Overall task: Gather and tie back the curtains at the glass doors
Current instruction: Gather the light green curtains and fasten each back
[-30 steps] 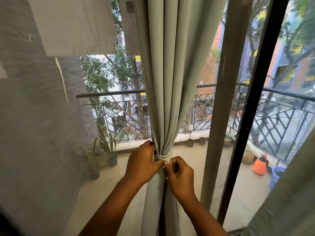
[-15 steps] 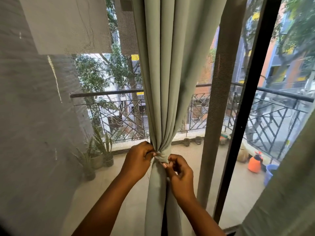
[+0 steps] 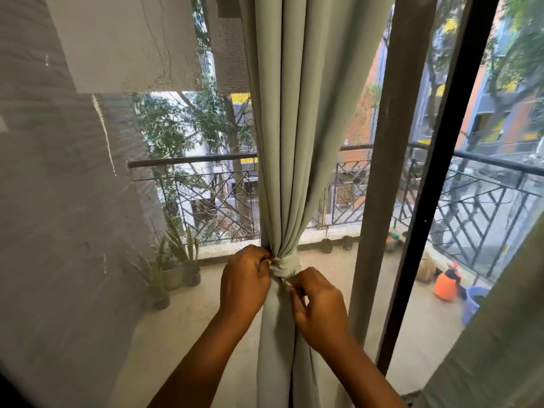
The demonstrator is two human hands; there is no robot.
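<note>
With the gathered curtain [image 3: 294, 142] cinched at mid-height before the glass door [image 3: 459, 142], the left hand [image 3: 244, 282] pinched the tie-back [image 3: 284, 266] and the right hand [image 3: 319, 303] pinched its loose end, which probably needed a firm, even pull to hold

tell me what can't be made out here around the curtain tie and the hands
Head view, the only one:
- Knot in the tie band: the left hand and right hand cover its ends, so whether it is finished cannot be told.
- Fingertips of both hands: curled into the fabric, hidden.
- Top of the curtain and its rail: cut off by the upper edge.
- Curtain hem: cut off by the lower edge.
</note>
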